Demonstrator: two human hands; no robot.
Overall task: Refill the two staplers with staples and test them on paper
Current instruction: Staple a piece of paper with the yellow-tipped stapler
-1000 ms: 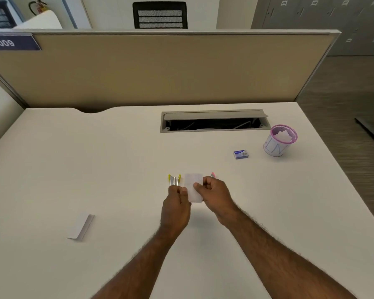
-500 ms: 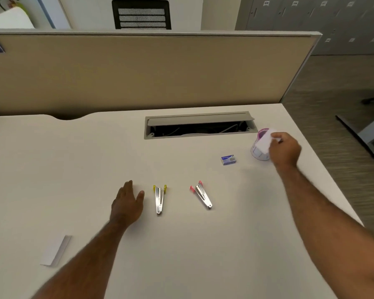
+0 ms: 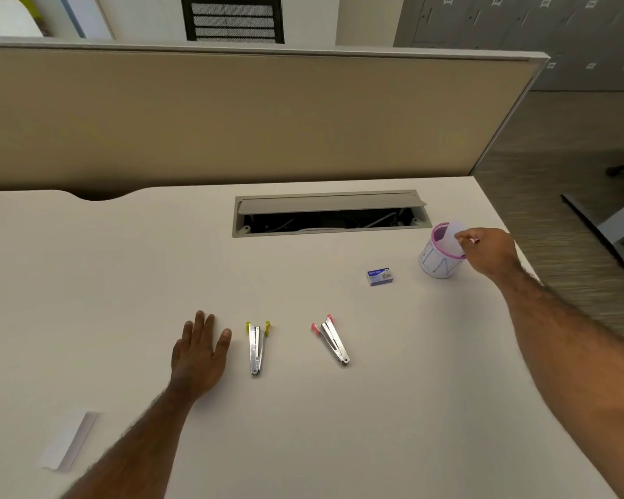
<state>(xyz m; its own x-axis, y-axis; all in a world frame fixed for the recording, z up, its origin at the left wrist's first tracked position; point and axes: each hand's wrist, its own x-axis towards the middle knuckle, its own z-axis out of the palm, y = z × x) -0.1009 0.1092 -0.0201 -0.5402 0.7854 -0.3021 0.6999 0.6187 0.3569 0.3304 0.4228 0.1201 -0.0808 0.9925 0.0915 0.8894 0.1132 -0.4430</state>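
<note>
Two small metal staplers lie on the white desk: one with yellow ends (image 3: 257, 345) and, to its right, one with pink ends (image 3: 334, 340). My left hand (image 3: 200, 349) rests flat on the desk just left of the yellow stapler, fingers straight. A small blue staple box (image 3: 379, 276) sits farther back right. My right hand (image 3: 490, 252) is at the rim of a pink-rimmed white cup bin (image 3: 438, 262), pinching a small white paper piece (image 3: 453, 232) that stands in the bin's mouth.
A folded white paper strip (image 3: 69, 441) lies near the desk's front left. An open grey cable tray (image 3: 330, 214) is set into the desk behind the staplers. A tan partition (image 3: 253, 120) closes the back; the desk's right edge (image 3: 534, 282) runs beside the bin.
Both hands held the paper piece over the staplers a second ago. My right hand has carried it to the bin, and my left hand has dropped flat onto the desk.
</note>
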